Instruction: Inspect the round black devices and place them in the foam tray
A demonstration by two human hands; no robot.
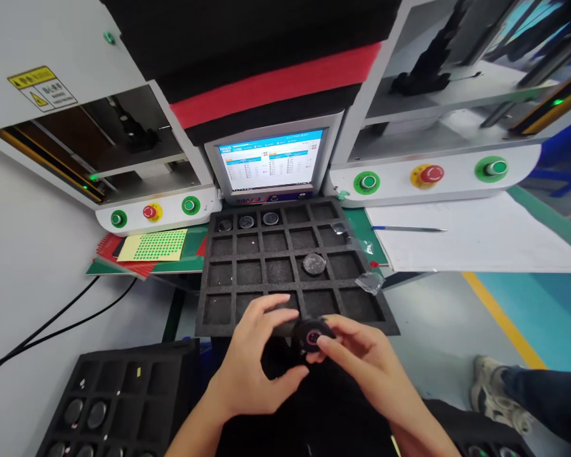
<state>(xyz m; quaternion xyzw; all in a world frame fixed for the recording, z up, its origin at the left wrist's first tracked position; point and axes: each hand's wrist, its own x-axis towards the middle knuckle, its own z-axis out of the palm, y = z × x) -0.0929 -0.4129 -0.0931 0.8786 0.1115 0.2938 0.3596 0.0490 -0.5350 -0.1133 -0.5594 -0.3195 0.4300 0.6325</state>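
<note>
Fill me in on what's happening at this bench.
A person holds a small round black part between both hands, left hand and right hand, just in front of a black foam tray. One similar disc sits in a middle cell, three more along the back row. A monitor glows behind.

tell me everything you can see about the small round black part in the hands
The round black part is a small disc, dark and matte, with a pinkish ring or mark on its upturned face. It is held in the air just in front of the black foam tray, pinched between the fingers of the right hand and the left hand. Its underside is hidden.
</note>
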